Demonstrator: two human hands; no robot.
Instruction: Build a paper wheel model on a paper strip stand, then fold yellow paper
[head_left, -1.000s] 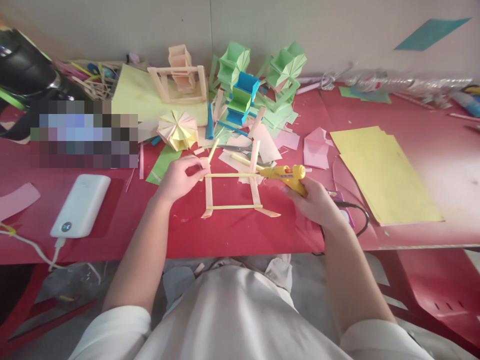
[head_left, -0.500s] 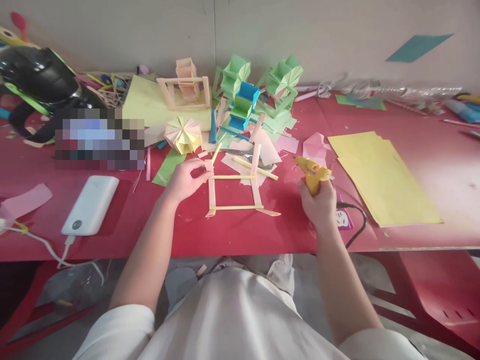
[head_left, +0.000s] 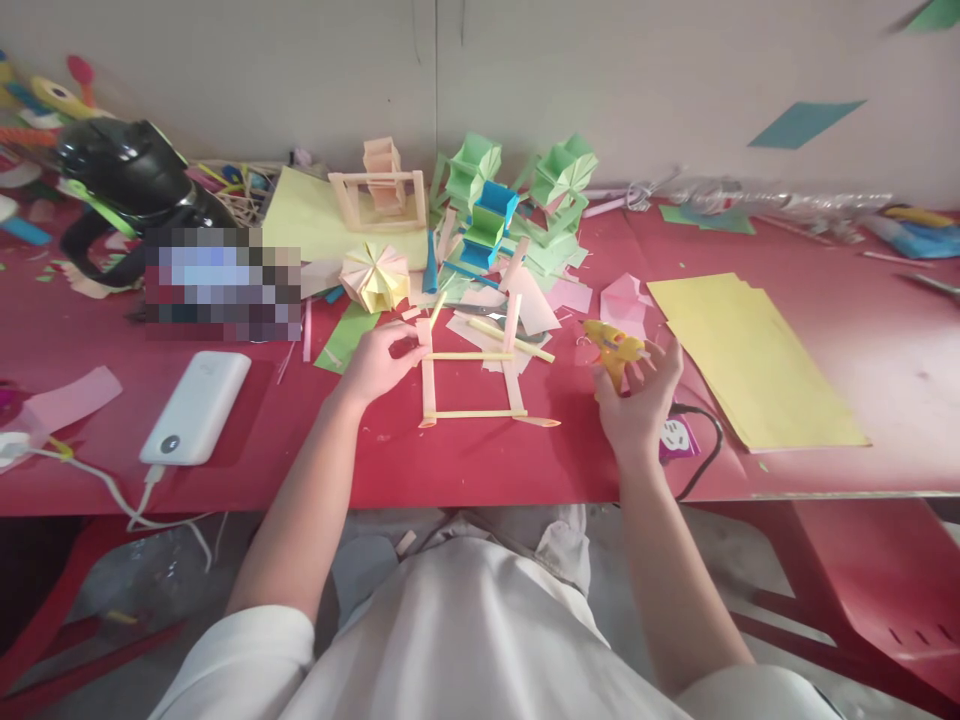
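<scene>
A frame of pink and yellow paper strips [head_left: 472, 414] lies on the red table [head_left: 420, 470]. My left hand [head_left: 385, 360] pinches the frame's upper left end between thumb and fingers. At the right, my right hand [head_left: 637, 395] is at a yellow glue gun [head_left: 615, 345], its fingers spread and loosened behind the gun's body; the thumb is near the handle. Beyond the frame are a pink and yellow paper wheel [head_left: 376, 277], a blue and green paper wheel [head_left: 489, 222] and loose strips.
Yellow sheets [head_left: 765, 360] lie at the right, near a purple socket box [head_left: 677, 437] with a black cable. At the left are a white power bank [head_left: 196, 408] and a black object [head_left: 127, 170]. Green paper wheels [head_left: 564, 172] and a peach wheel stand [head_left: 382, 185] are at the back.
My right hand has loosened from around the glue gun, its fingers now spread apart. The left hand keeps its pinch on the frame. The view has shifted slightly.
</scene>
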